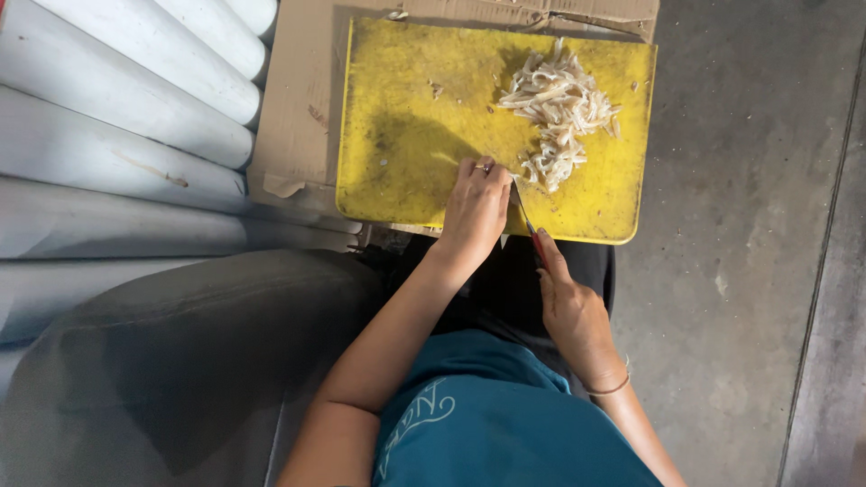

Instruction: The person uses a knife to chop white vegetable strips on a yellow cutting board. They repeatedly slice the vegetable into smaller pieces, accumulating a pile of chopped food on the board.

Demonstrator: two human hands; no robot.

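Right at the lower middle of the yellow cutting board (pixel 406 135), the knife (pixel 524 209) is lying with its thin blade angled up toward the pile of pale shredded strips (pixel 559 113). The blade tip is sitting just beside the lower end of that pile, and what it is cutting under the fingers is too small to tell. The right hand (pixel 568 307) is gripping the knife's red handle, fingers curled shut around it, near the lower edge of the board. The left hand (pixel 475 209) is pressing down on the board just left of the blade, its fingers bent and bunched together, a ring showing on one of them; whether it is pinching anything beneath the fingertips cannot be told. A thin bracelet (pixel 610 389) is circling the right wrist.

The strips are spreading over the upper right part of the board, with a few loose bits lying apart from the heap. The board itself is resting on a flattened sheet of brown cardboard (pixel 302 108), which is showing along its left and top sides. To the upper left of the frame, several grey pipes (pixel 117 108) are lying side by side. Bare concrete floor (pixel 740 225) is filling the right side. At the bottom, the person's teal shirt (pixel 487 424) is showing.
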